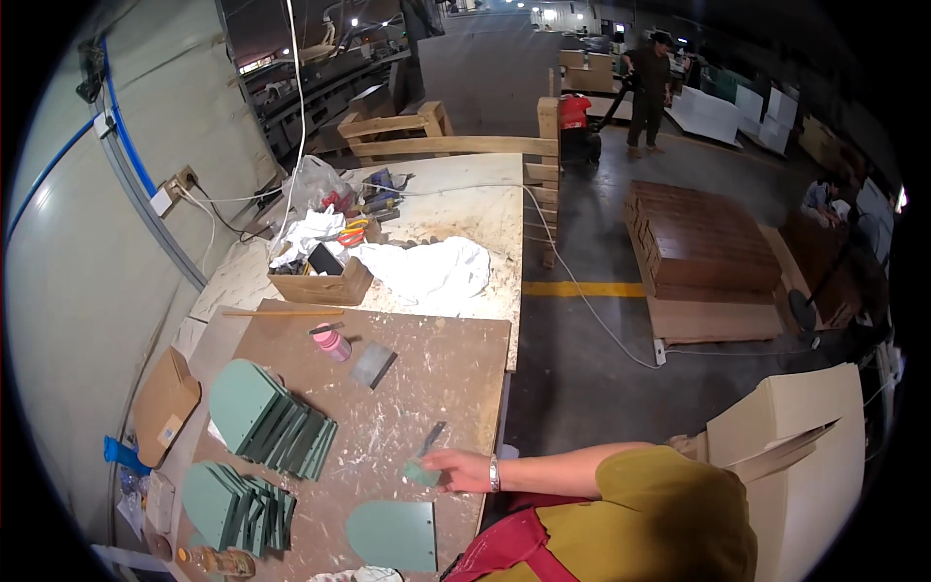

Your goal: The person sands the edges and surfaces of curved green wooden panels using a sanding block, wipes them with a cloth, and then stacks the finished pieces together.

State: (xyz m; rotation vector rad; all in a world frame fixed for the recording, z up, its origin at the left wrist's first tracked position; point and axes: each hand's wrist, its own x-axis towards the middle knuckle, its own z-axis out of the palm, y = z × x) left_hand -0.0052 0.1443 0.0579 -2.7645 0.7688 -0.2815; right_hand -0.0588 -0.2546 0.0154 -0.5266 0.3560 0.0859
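My right hand reaches over the brown work board, its fingers closed on a small green lump. A thin grey blade sticks out just beyond the fingers; whether they hold it too is unclear. Below the hand a green round-ended panel lies flat, with small holes along its straight edge. To the left, similar panels lean in two fanned stacks, an upper stack and a lower stack. My left hand is out of sight.
Farther up the board are a pink bottle, a grey block and a thin stick. Beyond stand a cardboard box of tools and a white cloth. A jar lies lower left. A person stands far off.
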